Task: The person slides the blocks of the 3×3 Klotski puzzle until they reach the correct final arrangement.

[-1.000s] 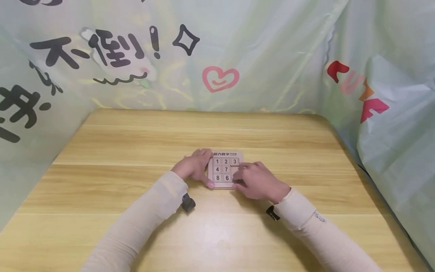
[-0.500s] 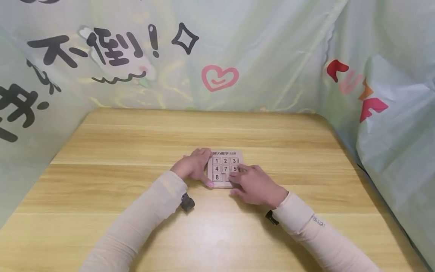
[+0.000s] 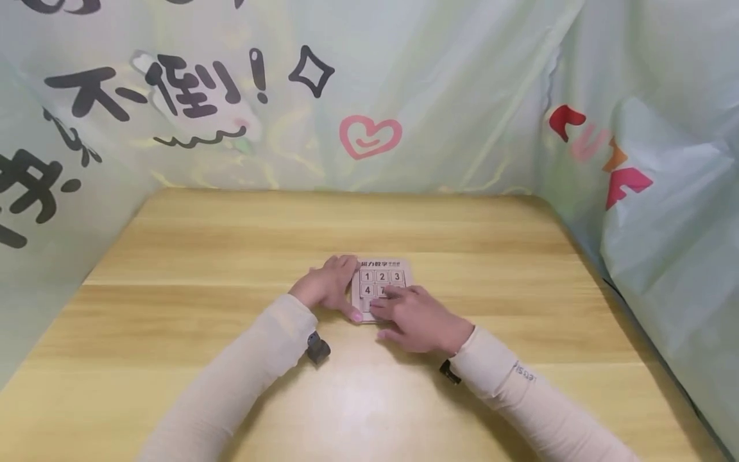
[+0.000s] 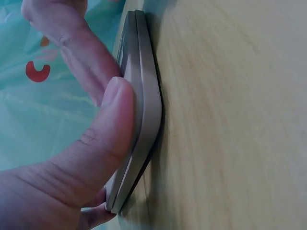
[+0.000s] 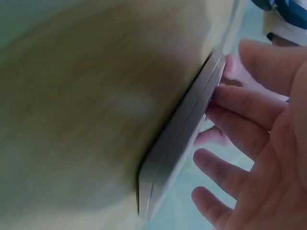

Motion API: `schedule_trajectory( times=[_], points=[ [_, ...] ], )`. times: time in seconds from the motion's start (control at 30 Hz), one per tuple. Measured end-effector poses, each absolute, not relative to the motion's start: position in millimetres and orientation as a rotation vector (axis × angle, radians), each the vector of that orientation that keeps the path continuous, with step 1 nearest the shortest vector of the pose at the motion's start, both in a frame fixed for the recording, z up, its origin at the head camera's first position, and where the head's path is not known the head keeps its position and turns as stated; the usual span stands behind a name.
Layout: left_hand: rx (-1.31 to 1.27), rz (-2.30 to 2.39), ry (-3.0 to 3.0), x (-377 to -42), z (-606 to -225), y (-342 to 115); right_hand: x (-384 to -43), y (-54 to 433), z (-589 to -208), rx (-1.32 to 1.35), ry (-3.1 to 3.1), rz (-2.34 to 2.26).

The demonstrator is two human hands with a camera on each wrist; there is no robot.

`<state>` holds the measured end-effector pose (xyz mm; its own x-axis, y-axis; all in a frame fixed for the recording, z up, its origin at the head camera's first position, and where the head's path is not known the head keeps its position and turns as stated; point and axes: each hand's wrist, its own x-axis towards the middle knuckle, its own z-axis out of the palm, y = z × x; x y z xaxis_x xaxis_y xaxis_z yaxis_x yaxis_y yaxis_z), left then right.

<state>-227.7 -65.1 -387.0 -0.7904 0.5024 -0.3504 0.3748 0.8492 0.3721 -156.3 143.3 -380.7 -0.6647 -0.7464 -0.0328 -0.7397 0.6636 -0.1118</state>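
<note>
A sliding number puzzle (image 3: 382, 264) lies flat on the table, with tiles 1, 2, 3 in its top row and 4 and 7 below. My left hand (image 3: 330, 283) grips its left side, thumb at the near corner and fingers at the far one; in the left wrist view the thumb (image 4: 112, 124) presses the frame's edge. My right hand (image 3: 424, 319) lies over the lower right of the puzzle. Its extended fingertips (image 5: 223, 96) touch the tile face in the right wrist view. Those fingers hide most of the bottom row, whose left cell shows no readable number.
The wood-grain table (image 3: 231, 244) surrounds the puzzle on all sides. A pale printed curtain (image 3: 462, 96) closes off the back and both sides. Small dark cameras sit at both cuffs, such as the left wrist camera (image 3: 318, 348).
My right hand has shifted left along the bottom row. Tile 5 reached the middle row's right end, 6 left the bottom middle, and 8 no longer shows bottom left. My left hand stays put.
</note>
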Motion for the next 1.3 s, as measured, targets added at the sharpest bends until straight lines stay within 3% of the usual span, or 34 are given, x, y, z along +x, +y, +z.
schedule_trajectory(
  times=[0.17, 0.6, 0.8, 1.3],
  points=[
    [0.629, 0.428, 2.596, -229, -386, -64, -165, 147, -372, -1.134, 2.882, -0.106],
    [0.64, 0.426, 2.584, -227, -390, -65, -168, 136, -375, -1.218, 2.741, -0.254],
    [0.638, 0.413, 2.588, -227, -388, -66, -173, 132, -377, -1.065, 2.9, -0.168],
    [0.634, 0.419, 2.587, -228, -389, -66, -164, 139, -379, -1.131, 2.914, -0.046]
  ],
)
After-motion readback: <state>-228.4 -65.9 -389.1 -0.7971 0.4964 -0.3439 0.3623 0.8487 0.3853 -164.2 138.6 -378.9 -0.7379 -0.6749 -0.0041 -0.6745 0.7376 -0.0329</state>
